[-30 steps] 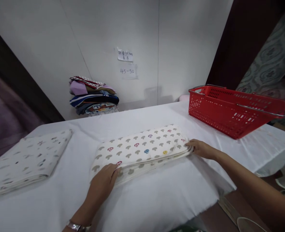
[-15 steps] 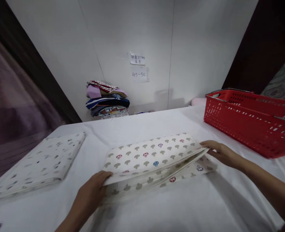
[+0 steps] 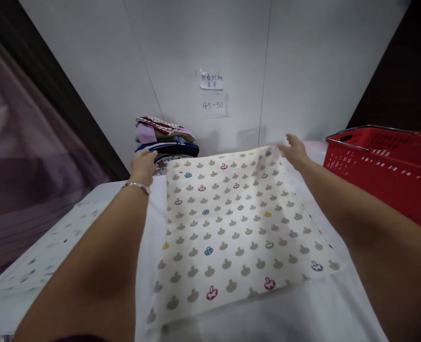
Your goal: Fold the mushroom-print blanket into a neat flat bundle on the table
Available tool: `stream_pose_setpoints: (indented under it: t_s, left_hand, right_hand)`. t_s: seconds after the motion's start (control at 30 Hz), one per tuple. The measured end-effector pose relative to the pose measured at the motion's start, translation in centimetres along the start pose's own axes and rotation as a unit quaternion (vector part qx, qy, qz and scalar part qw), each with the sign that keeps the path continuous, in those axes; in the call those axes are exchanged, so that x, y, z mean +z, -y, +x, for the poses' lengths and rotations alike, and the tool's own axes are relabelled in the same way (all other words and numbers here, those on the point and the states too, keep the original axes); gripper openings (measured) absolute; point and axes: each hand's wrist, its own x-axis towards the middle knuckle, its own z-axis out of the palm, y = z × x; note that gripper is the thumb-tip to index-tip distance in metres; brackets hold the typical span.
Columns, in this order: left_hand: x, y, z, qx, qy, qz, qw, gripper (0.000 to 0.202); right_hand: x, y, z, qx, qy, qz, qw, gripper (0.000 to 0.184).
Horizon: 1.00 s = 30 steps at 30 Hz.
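A cream cloth (image 3: 228, 223) with a print of grey, red, blue and yellow mushrooms lies spread out before me, its near edge on the white-covered table. Its far edge appears lifted slightly. My left hand (image 3: 143, 166), with a bracelet at the wrist, is just left of the cloth's far left corner, fingers apart and a small gap between them and the fabric. At the far right corner is my right hand (image 3: 295, 151), fingers spread and slightly blurred. Whether its fingertips touch the corner is hard to see.
A folded white printed cloth (image 3: 53, 247) lies on the left, partly behind my left arm. A red plastic basket (image 3: 385, 173) with metal handles stands at right. Folded fabrics (image 3: 166, 135) are stacked by the wall beneath paper notes (image 3: 212, 95). A purplish curtain (image 3: 28, 142) hangs at left.
The mushroom cloth has gone from a folded strip held at both ends to a wide unfolded sheet. Both hands moved forward to its far corners, and their fingers have opened.
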Motion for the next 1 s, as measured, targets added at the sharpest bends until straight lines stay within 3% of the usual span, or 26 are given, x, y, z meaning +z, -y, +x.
stream_pose_setpoints:
  t_s: [0.03, 0.1, 0.2, 0.33, 0.43, 0.53, 0.67, 0.77, 0.9, 1.0]
  left_hand:
    - [0.9, 0.7, -0.3, -0.006, 0.005, -0.009, 1.000, 0.053]
    - [2.3, 3.0, -2.2, -0.010, 0.024, -0.001, 1.000, 0.046]
    - [2.9, 7.5, -7.0, 0.028, 0.087, 0.083, 0.992, 0.039]
    - [1.3, 12.3, -14.3, 0.030, 0.153, 0.141, 0.978, 0.048]
    - [-0.3, 13.8, -18.6, 0.014, 0.196, 0.156, 0.968, 0.048]
    - [-1.2, 14.1, -21.3, 0.014, 0.224, 0.153, 0.962, 0.045]
    - [-1.5, 13.1, -22.9, 0.052, 0.181, 0.155, 0.970, 0.042]
    - [-1.0, 11.3, -23.6, 0.105, 0.166, 0.134, 0.971, 0.038]
    - [0.2, 8.0, -25.3, 0.141, 0.220, 0.062, 0.963, 0.034]
    - [1.0, 6.1, -26.9, 0.150, 0.259, 0.008, 0.954, 0.034]
  right_hand:
    - [0.3, -0.6, -0.8, -0.028, 0.024, -0.048, 0.998, 0.048]
    - [-0.2, -2.2, -3.5, -0.058, 0.143, -0.153, 0.976, 0.041]
    - [-3.1, -5.5, -8.3, -0.066, 0.257, -0.250, 0.931, 0.031]
    - [-8.9, -9.7, -13.7, 0.027, 0.275, -0.339, 0.899, 0.035]
    - [-12.5, -11.2, -17.2, 0.114, 0.276, -0.352, 0.887, 0.034]
    - [-14.5, -11.4, -20.4, 0.145, 0.316, -0.339, 0.874, 0.031]
    - [-15.8, -11.1, -22.9, 0.149, 0.339, -0.347, 0.862, 0.028]
    - [-16.3, -10.2, -23.0, 0.141, 0.320, -0.369, 0.861, 0.025]
    - [-16.0, -7.4, -21.8, 0.089, 0.281, -0.398, 0.869, 0.022]
    - [-15.4, -6.1, -21.4, 0.121, 0.285, -0.391, 0.867, 0.022]
